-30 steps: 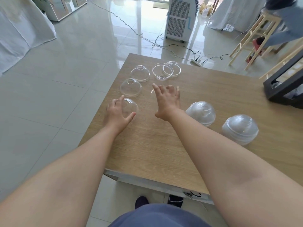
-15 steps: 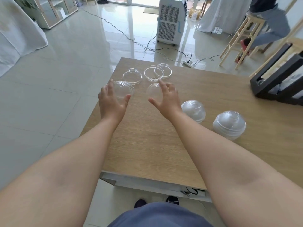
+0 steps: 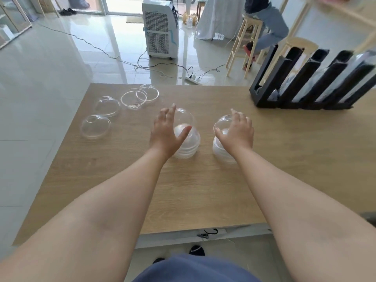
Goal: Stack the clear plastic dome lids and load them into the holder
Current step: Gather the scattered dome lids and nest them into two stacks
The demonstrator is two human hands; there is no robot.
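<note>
Two stacks of clear dome lids stand mid-table: a left stack (image 3: 188, 146) and a right stack (image 3: 220, 152). My left hand (image 3: 165, 132) grips a single clear dome lid (image 3: 184, 118) just over the left stack. My right hand (image 3: 238, 132) grips another dome lid (image 3: 222, 122) over the right stack. Several loose lids lie at the far left: one near the edge (image 3: 95, 127), one behind it (image 3: 107, 106), and two overlapping upturned ones (image 3: 134, 98). The black slotted holder (image 3: 309, 78) stands at the far right.
The wooden table (image 3: 203, 190) has its left edge close to the loose lids. Beyond it are a white air cooler (image 3: 160, 27), floor cables with a power strip (image 3: 193, 78), wooden stools (image 3: 248, 43) and a seated person (image 3: 266, 23).
Both hands picked up one loose lid each from the left side and carried them right, over the two stacks. The camera turned right, bringing the holder into view.
</note>
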